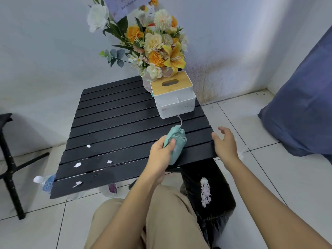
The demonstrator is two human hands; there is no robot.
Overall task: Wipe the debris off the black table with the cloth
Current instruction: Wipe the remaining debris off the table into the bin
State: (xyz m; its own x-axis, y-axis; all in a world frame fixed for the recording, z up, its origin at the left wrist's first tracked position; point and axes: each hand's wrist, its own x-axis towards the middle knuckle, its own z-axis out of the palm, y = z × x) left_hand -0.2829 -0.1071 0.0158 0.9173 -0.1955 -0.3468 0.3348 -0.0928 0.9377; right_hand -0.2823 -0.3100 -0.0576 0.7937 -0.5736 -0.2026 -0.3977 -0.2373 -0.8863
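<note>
A black slatted table [115, 119] fills the middle of the view. Several white scraps of debris lie on its near left part, among them one scrap [88, 146], a second scrap [77, 165] and a third scrap [109, 161]. My left hand [160, 151] is shut on a bunched teal cloth [177, 142] that rests on the table near its right edge; a thin thread trails from the cloth toward the tissue box. My right hand [225, 143] is open, fingers spread, beside the table's right edge and holding nothing.
A white tissue box with a wooden lid [173, 97] and a flower bouquet [158, 45] stand at the table's far right corner. A black bin [206, 194] with white scraps inside sits below the right edge. Black stool at left [10, 159], plastic bottle [44, 182], blue fabric at right [305, 105].
</note>
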